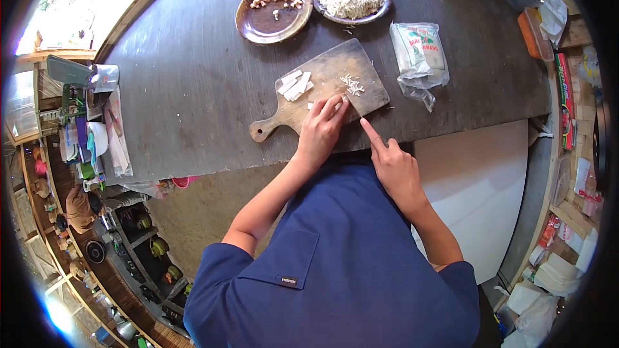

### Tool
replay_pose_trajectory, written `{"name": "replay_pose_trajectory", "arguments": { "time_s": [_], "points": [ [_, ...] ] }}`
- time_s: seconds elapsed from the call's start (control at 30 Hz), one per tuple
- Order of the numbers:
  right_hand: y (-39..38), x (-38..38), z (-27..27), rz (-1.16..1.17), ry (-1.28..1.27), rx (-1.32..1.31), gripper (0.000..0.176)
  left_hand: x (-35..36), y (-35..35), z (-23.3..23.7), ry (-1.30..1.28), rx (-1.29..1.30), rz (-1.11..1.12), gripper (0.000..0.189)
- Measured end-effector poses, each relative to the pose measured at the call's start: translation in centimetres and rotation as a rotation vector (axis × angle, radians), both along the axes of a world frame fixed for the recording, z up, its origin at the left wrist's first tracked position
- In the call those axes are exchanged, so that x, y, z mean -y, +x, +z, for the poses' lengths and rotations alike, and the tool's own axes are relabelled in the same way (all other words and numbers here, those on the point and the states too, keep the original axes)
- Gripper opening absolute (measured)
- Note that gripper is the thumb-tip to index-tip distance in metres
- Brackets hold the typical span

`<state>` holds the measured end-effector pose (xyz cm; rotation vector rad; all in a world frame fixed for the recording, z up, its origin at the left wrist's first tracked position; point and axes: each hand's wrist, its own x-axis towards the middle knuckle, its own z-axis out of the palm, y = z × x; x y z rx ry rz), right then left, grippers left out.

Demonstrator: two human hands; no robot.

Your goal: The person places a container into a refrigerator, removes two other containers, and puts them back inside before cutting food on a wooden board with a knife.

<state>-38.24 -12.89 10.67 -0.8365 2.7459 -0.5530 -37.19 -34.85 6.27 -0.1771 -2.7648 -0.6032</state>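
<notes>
A wooden cutting board [309,116] with a holed handle lies near the table's front edge. Flat white slices [295,86] are stacked on its left part, and thin white matchsticks [353,84] are heaped on its right. My left hand [320,127] is on the board with its fingertips bunched, pressing on a white piece mostly hidden beneath them. My right hand [394,169] is at the board's front edge, index finger stretched forward and the other fingers curled round a knife. The blade is seen nearly edge-on beside my left fingertips; the handle is hidden in my palm.
Behind the board stand a brown plate [259,28] with small diced brown pieces and a plate [386,8] heaped with white shreds. A printed plastic packet [419,51] lies to the right. An orange container [534,35] is at the right edge; utensils [84,113] crowd the left edge.
</notes>
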Motion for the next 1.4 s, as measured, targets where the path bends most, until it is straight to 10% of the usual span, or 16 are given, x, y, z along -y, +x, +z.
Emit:
{"name": "replay_pose_trajectory", "arguments": {
  "time_s": [1.4],
  "points": [
    [1.4, -1.4, -0.2, -0.017, -0.030, -0.011, 0.072, -0.2, 0.0, 0.1, 0.016, -0.021, 0.040, 0.042]
  ]
}}
